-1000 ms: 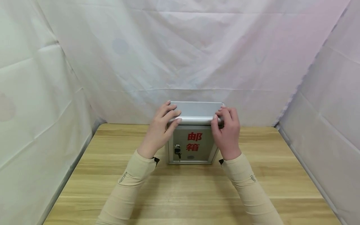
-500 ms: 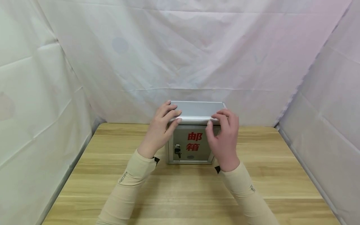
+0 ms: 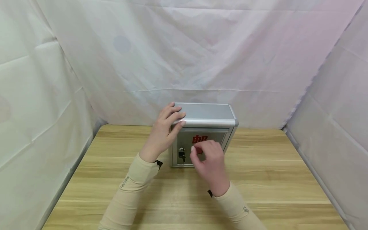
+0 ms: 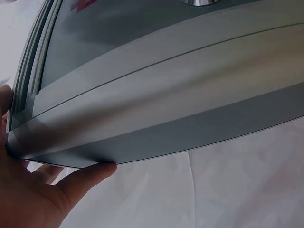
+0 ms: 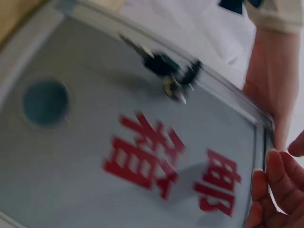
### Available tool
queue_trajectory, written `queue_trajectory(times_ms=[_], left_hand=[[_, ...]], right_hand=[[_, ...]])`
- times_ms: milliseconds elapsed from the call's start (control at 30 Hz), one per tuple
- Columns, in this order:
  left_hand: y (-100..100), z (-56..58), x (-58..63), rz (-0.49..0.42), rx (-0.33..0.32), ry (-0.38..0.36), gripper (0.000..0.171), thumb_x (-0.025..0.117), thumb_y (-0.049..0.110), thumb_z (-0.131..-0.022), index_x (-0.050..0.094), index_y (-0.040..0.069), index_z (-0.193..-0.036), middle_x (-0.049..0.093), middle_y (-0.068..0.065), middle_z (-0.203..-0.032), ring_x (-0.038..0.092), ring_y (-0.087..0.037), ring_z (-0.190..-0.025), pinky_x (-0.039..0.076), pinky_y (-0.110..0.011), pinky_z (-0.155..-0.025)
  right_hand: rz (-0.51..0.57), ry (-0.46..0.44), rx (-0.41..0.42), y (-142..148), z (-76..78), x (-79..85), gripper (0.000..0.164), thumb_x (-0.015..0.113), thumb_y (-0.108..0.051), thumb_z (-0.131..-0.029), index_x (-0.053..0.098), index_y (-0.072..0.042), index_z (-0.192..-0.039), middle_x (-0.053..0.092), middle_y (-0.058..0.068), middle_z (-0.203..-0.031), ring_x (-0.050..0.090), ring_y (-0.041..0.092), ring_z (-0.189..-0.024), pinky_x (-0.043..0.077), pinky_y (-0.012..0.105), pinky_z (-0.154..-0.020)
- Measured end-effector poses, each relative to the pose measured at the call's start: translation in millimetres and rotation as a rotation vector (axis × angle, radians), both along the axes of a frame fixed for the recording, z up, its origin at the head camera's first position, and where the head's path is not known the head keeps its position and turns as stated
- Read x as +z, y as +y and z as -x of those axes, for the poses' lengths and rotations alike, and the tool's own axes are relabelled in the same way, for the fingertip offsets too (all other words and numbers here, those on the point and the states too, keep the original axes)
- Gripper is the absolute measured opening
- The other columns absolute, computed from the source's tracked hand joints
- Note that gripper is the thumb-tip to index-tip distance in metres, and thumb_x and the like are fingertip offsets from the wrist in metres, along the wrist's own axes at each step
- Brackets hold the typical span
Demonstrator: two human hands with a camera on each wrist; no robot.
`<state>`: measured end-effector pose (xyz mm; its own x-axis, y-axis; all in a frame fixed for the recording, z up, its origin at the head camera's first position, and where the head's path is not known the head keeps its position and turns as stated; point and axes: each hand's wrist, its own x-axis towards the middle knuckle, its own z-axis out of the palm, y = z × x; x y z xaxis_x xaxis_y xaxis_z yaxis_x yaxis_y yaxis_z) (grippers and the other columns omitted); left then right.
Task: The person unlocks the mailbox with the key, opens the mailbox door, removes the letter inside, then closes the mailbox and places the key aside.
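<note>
A silver-grey metal mailbox (image 3: pixel 205 111) stands upright on the wooden table, red characters on its front door. My left hand (image 3: pixel 161 135) grips its upper left corner, fingers over the top and thumb at the front edge. The left wrist view shows that hand (image 4: pixel 42 197) around the corner of the box. My right hand (image 3: pixel 211 163) is in front of the door, fingers loosely bent and holding nothing, covering part of the lettering. Black-headed keys (image 3: pixel 182 155) hang at the lock (image 3: pixel 181 149) on the door's left side; the right wrist view shows the keys (image 5: pixel 161 64) blurred.
The wooden table (image 3: pixel 258 182) extends around the box on both sides and in front. White cloth (image 3: pixel 184 57) hangs close behind the mailbox, and more cloth (image 3: pixel 37 105) walls off the left and right sides.
My right hand has let go of the box's upper right corner and moved down and left in front of the door. My left hand and the mailbox stay in place.
</note>
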<state>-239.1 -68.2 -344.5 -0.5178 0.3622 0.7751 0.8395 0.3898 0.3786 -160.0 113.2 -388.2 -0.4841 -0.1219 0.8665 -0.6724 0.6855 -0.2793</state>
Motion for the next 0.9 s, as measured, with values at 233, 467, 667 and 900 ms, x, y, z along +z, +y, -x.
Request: queue_trajectory(times_ms=[233, 467, 667, 900], left_hand=[[-7.7, 2.3, 3.1, -0.042, -0.073, -0.071, 0.031, 0.045, 0.023, -0.103, 0.066, 0.009, -0.121, 0.054, -0.009, -0.132, 0.031, -0.027, -0.137, 0.022, -0.040, -0.114], [-12.7, 5.5, 1.8, -0.040, -0.125, -0.117, 0.032, 0.045, 0.022, -0.103, 0.065, 0.010, -0.125, 0.052, -0.008, -0.137, 0.030, -0.026, -0.138, 0.021, -0.040, -0.114], [-15.9, 6.3, 3.0, -0.046, -0.159, -0.151, 0.034, 0.042, 0.025, -0.103, 0.063, 0.012, -0.127, 0.052, -0.005, -0.138, 0.030, -0.028, -0.138, 0.021, -0.040, -0.114], [-17.3, 6.4, 4.5, -0.085, -0.216, -0.158, 0.032, 0.043, 0.010, -0.101, 0.063, 0.006, -0.126, 0.052, -0.010, -0.137, 0.030, -0.027, -0.138, 0.020, -0.040, -0.115]], right_hand=[[-0.143, -0.307, -0.032, -17.4, -0.7, -27.6, 0.013, 0.067, -0.025, -0.086, 0.066, -0.012, -0.087, 0.055, -0.005, -0.066, 0.046, 0.008, -0.058, 0.041, 0.028, -0.056], [-0.200, -0.414, -0.126, -27.6, 2.4, -42.2, 0.024, 0.070, -0.031, -0.083, 0.060, -0.012, -0.092, 0.049, -0.008, -0.062, 0.039, 0.004, -0.050, 0.034, 0.021, -0.043], [-0.215, -0.421, -0.189, -29.4, 4.6, -44.1, 0.028, 0.070, -0.035, -0.082, 0.058, -0.011, -0.088, 0.045, -0.009, -0.060, 0.039, 0.005, -0.047, 0.032, 0.021, -0.040], [-0.219, -0.408, -0.202, -30.4, 4.2, -45.3, 0.029, 0.070, -0.036, -0.083, 0.055, -0.013, -0.074, 0.039, -0.009, -0.054, 0.036, 0.006, -0.045, 0.029, 0.022, -0.038]])
